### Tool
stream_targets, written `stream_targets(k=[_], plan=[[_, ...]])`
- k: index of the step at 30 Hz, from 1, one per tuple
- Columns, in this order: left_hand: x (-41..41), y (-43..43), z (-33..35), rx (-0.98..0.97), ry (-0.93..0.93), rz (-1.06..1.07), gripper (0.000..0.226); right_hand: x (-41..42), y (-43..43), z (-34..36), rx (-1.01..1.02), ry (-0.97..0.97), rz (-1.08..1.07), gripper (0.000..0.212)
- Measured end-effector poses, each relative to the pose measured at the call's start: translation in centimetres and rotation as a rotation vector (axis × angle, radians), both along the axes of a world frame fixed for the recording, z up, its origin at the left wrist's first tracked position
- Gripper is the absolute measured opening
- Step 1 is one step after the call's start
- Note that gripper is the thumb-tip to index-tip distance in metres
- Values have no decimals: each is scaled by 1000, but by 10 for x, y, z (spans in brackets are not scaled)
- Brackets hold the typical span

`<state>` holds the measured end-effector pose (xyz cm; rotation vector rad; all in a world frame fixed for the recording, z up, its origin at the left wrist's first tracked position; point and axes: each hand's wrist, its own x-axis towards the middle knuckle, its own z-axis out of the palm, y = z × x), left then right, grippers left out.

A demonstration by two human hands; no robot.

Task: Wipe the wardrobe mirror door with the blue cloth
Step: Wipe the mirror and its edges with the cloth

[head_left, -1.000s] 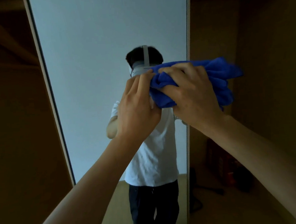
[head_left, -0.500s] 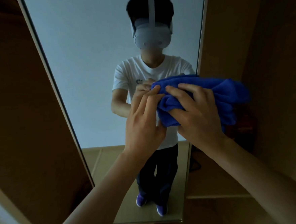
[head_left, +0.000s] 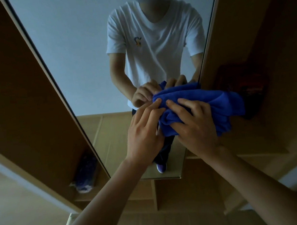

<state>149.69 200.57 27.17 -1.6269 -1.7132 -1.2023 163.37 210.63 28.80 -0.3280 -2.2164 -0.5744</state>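
Evidently soft and light, the bunched blue terry cloth (head_left: pixel 205 101), low against the tall wardrobe mirror door (head_left: pixel 80 46), was gripped by the right hand (head_left: pixel 192 126) and pinched by the left hand (head_left: pixel 143 130).

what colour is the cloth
The cloth is deep blue; the head view shows it best.
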Motion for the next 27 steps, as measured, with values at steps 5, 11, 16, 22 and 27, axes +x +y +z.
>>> stream_targets(k=[5,11,16,22,27], plan=[[2,-9,-55,-118,-33,-3,31,4,-1,-57,-69,-107,1,19],[7,-19,-120,-316,-100,17,31,6,-3,-133,-178,-265,2,19],[12,-26,-165,-381,-153,31,26,4,-8,-183,-234,-279,6,15],[20,-27,-204,-399,-265,46,33,0,-11,-224,-267,-207,12,19],[24,-30,-248,-443,-348,24,37,0,-16,-264,-321,-248,-3,19]])
